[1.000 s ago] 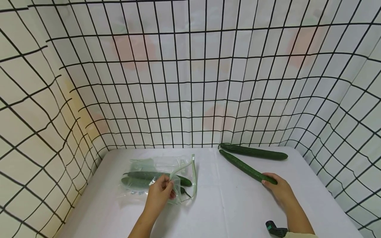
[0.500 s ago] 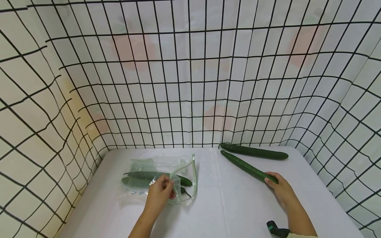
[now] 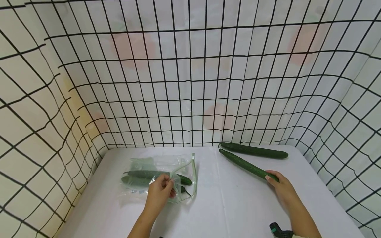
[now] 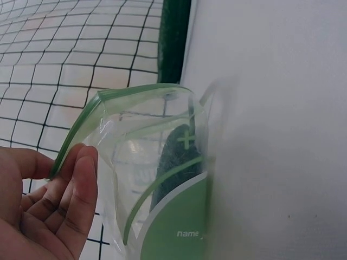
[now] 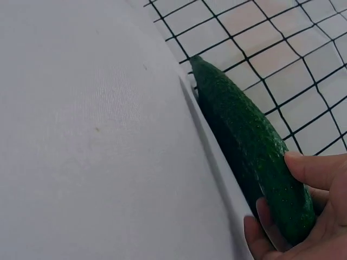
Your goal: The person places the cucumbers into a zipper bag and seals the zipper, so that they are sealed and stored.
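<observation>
A clear zip bag [image 3: 143, 162] with a green zip edge lies on the left of the table, two cucumbers [image 3: 186, 180] inside it. My left hand [image 3: 160, 191] pinches the rim of its mouth between thumb and fingers, holding the opening apart; the left wrist view shows the green zip [image 4: 81, 122] at the fingertips. On the right, my right hand [image 3: 282, 188] grips the near end of a long cucumber [image 3: 242, 163], thumb on one side and fingers on the other. In the right wrist view that cucumber [image 5: 238, 119] points away from the palm.
Another cucumber [image 3: 254, 150] lies at the back right, by the table's far edge. Black grid netting [image 3: 190, 99] over white cloth stands behind and along both sides. A white cloth [image 3: 217, 205] covers the table. A dark device [image 3: 279, 231] is by the right wrist.
My right hand has shifted slightly on the near end of the cucumber, with the cucumber barely moved. The left hand and the bag have stayed in place.
</observation>
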The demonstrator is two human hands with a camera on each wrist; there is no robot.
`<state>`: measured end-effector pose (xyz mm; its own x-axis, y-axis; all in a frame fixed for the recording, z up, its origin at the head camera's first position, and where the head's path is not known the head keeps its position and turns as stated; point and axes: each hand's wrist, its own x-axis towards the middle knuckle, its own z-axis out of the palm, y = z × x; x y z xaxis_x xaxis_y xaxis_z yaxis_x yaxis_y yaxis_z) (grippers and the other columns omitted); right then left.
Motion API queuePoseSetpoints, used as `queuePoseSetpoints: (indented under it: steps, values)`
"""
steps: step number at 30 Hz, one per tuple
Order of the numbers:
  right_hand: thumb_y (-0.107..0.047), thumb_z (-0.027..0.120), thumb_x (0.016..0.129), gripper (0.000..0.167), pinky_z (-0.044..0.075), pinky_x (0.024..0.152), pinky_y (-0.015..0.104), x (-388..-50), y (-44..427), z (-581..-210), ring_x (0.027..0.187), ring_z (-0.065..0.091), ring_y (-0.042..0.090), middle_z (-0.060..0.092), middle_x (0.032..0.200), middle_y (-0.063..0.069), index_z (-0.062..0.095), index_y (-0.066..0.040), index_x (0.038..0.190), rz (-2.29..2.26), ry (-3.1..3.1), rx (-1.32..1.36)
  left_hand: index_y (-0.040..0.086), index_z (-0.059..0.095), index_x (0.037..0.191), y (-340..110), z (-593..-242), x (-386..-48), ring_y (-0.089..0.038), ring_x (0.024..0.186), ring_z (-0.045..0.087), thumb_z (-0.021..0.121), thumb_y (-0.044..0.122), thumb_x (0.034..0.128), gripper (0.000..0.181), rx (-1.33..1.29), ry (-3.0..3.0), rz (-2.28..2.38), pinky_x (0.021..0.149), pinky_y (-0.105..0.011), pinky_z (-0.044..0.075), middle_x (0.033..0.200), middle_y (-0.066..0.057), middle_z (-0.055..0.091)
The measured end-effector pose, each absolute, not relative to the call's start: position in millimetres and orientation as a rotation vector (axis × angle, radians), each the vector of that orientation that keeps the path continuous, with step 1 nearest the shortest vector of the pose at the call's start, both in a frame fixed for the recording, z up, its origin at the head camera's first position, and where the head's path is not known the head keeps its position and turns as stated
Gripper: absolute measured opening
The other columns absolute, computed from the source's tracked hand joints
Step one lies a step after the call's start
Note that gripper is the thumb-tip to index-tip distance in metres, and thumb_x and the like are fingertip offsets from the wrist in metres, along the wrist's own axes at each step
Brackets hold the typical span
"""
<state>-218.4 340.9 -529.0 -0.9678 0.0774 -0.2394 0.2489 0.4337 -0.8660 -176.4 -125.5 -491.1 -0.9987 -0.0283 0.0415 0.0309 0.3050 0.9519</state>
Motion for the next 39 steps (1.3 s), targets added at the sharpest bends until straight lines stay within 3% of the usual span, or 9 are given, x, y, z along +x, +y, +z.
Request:
queuePoseSetpoints:
  steps: [3, 6, 8, 10, 15, 20, 33, 39]
  values:
    - [-0.05, 0.05, 0.104, 0.069, 0.036, 0.117, 0.048, -213, 340, -525, 0.141, 0.038, 0.032, 0.026, 0.162, 0.025, 0.036, -0.005, 0.153, -1.567, 2.532, 0.23, 0.0, 0.057, 0.101, -125, -491, -176, -0.024, 0.063, 0.069, 0.059, 0.01, 0.1012, 0.01, -0.01, -2.488, -1.834, 0.057, -0.025, 0.06, 0.074, -0.011, 0.069]
    - [-0.047, 0.052, 0.104, 0.066, 0.049, 0.101, 0.023, -207, 338, -520, 0.121, 0.052, 0.005, 0.034, 0.157, 0.023, 0.039, -0.002, 0.151, -1.615, 2.528, 0.16, 0.0, 0.057, 0.101, -125, -492, -175, -0.026, 0.064, 0.07, 0.06, 0.011, 0.1009, 0.011, -0.016, -2.483, -1.841, 0.057, -0.025, 0.06, 0.074, -0.012, 0.069]
    - [-0.045, 0.054, 0.104, 0.064, 0.052, 0.092, 0.015, -205, 337, -517, 0.109, 0.053, -0.005, 0.038, 0.153, 0.021, 0.041, -0.002, 0.15, -1.64, 2.528, 0.12, 0.001, 0.057, 0.101, -125, -492, -175, -0.026, 0.064, 0.07, 0.06, 0.011, 0.101, 0.011, -0.019, -2.485, -1.841, 0.057, -0.025, 0.06, 0.074, -0.012, 0.069]
    - [-0.043, 0.055, 0.103, 0.062, 0.053, 0.089, 0.018, -203, 337, -514, 0.105, 0.055, -0.003, 0.042, 0.149, 0.018, 0.043, -0.002, 0.149, -1.65, 2.531, 0.09, 0.001, 0.057, 0.1, -125, -492, -175, -0.023, 0.063, 0.069, 0.059, 0.011, 0.1012, 0.011, -0.021, -2.489, -1.833, 0.057, -0.025, 0.06, 0.074, -0.012, 0.069]
    - [-0.046, 0.055, 0.102, 0.061, 0.051, 0.093, 0.03, -199, 336, -509, 0.11, 0.058, 0.017, 0.048, 0.142, 0.005, 0.046, -0.009, 0.149, -1.581, 2.566, 0.08, 0.002, 0.057, 0.098, -125, -491, -175, -0.02, 0.062, 0.068, 0.058, 0.011, 0.1014, 0.01, -0.018, -2.495, -1.814, 0.057, -0.024, 0.059, 0.073, -0.011, 0.069]
    - [-0.047, 0.056, 0.102, 0.059, 0.047, 0.098, 0.04, -197, 332, -506, 0.113, 0.058, 0.021, 0.044, 0.149, 0.009, 0.048, -0.011, 0.148, -1.564, 2.566, 0.06, 0.003, 0.057, 0.098, -125, -491, -175, -0.022, 0.063, 0.069, 0.058, 0.013, 0.1018, 0.011, -0.014, -2.498, -1.822, 0.058, -0.025, 0.06, 0.074, -0.011, 0.069]
    - [-0.038, 0.061, 0.101, 0.052, 0.051, 0.091, 0.025, -193, 322, -507, 0.11, 0.061, 0.019, 0.054, 0.133, -0.006, 0.052, -0.01, 0.144, -1.636, 2.516, -0.02, 0.002, 0.058, 0.099, -125, -491, -175, -0.02, 0.063, 0.068, 0.057, 0.011, 0.1019, 0.01, -0.008, -2.513, -1.812, 0.058, -0.025, 0.059, 0.074, -0.01, 0.069]
    - [-0.034, 0.059, 0.103, 0.05, 0.053, 0.091, 0.025, -191, 313, -506, 0.11, 0.061, 0.015, 0.052, 0.14, 0.003, 0.051, -0.007, 0.144, -1.662, 2.476, -0.1, 0.002, 0.058, 0.099, -125, -492, -175, -0.02, 0.062, 0.068, 0.058, 0.011, 0.1014, 0.01, -0.004, -2.5, -1.822, 0.057, -0.026, 0.06, 0.074, -0.011, 0.069]
